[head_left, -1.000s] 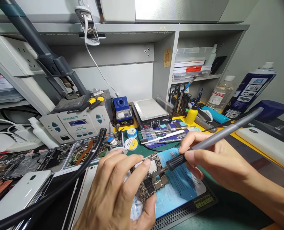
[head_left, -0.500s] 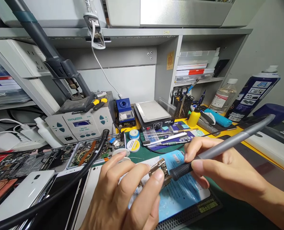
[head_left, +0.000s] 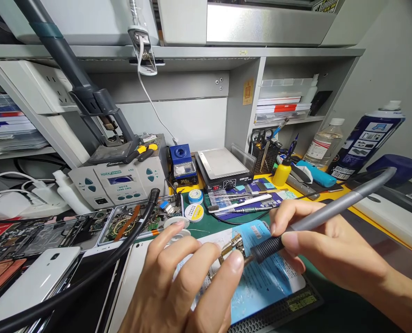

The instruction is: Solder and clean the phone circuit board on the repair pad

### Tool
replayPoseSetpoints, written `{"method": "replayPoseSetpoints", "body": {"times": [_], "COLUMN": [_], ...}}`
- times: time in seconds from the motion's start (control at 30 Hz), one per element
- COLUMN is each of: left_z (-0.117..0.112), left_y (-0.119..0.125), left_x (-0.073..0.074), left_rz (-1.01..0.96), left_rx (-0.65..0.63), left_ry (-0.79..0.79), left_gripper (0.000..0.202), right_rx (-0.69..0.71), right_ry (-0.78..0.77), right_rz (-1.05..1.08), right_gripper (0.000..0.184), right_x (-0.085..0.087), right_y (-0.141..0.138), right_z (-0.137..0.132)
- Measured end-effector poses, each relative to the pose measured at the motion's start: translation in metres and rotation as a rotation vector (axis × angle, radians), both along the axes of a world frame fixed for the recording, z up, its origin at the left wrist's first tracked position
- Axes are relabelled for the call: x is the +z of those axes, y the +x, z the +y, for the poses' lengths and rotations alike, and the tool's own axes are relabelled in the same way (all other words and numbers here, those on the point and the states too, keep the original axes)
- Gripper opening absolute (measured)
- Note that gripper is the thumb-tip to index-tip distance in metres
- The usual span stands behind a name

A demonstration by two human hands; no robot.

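My left hand [head_left: 188, 277] is closed, its thumb and fingers pinching the edge of a small metal-shielded circuit board [head_left: 236, 242]. Much of the board is hidden behind those fingers. In my right hand [head_left: 317, 236] is a grey soldering iron [head_left: 334, 206], gripped like a pen near its black ribbed sleeve. The metal end of the iron reaches to the board close to my left thumb; I cannot tell whether it touches. Beneath both hands lies a blue and white printed packet [head_left: 261, 291] on a green mat [head_left: 209, 225].
Behind the hands are a brush [head_left: 240, 202], round tins [head_left: 194, 212], a hot plate [head_left: 223, 166] and a soldering station [head_left: 119, 182]. A thick black hose [head_left: 112, 263] crosses several phones at left. A yellow bottle [head_left: 281, 173] and a spray can [head_left: 369, 138] stand at right.
The view has shifted slightly, so the background sits a little lower. The iron's sleeve has drawn back slightly from the board, showing more of its metal end. Both grips are unchanged.
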State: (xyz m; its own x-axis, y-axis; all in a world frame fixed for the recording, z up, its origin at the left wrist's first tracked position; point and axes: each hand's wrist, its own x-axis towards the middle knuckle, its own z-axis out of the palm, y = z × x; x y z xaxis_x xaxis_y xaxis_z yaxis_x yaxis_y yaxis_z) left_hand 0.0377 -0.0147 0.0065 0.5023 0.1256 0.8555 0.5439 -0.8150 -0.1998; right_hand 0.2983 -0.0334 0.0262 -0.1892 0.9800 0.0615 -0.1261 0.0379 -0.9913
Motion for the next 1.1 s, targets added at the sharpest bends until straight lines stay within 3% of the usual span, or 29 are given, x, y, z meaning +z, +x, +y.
{"method": "replayPoseSetpoints", "body": {"times": [0.63, 1.1], "left_z": [-0.0016, -0.0022], "left_y": [0.0012, -0.0026], "left_x": [0.0006, 0.0013], "left_rz": [0.010, 0.039], "left_rx": [0.048, 0.031], "left_ry": [-0.010, -0.064], "left_gripper": [0.031, 0.045], "right_rx": [0.028, 0.027], "right_ry": [0.040, 0.000], "right_rz": [-0.013, -0.012], "right_gripper": [0.010, 0.011], "right_x": [-0.0040, -0.0006], "right_y": [0.0003, -0.0017], "right_z": [-0.0003, 0.0013]}}
